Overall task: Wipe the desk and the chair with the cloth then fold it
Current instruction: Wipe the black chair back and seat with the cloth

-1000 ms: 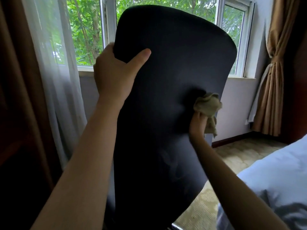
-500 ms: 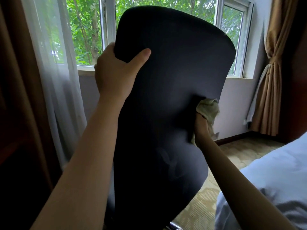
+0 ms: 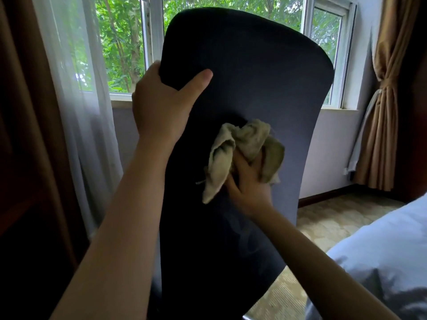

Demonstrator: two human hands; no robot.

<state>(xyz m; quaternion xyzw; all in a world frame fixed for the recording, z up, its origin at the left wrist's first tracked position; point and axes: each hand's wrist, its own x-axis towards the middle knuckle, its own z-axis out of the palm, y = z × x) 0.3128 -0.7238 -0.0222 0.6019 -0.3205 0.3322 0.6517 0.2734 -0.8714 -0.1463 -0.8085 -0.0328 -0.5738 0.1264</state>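
The dark backrest of the chair [image 3: 254,72] fills the middle of the view, standing upright in front of the window. My left hand [image 3: 161,112] grips its upper left edge, thumb across the near face and fingers wrapped behind. My right hand [image 3: 247,181] holds a crumpled beige cloth [image 3: 245,144] bunched in its fingers and presses it against the middle of the backrest. Loose ends of the cloth hang down to the left. The desk is out of view.
A window [image 3: 129,42] with sheer white curtain [image 3: 76,112] is behind the chair. Brown drapes [image 3: 383,112] hang at the right. A bed with white bedding [image 3: 381,262] is at the lower right. Patterned floor [image 3: 335,222] lies beyond the chair.
My right hand has carried the cloth from the backrest's right edge leftward onto the middle of its near face. My left hand keeps its grip on the upper left edge.
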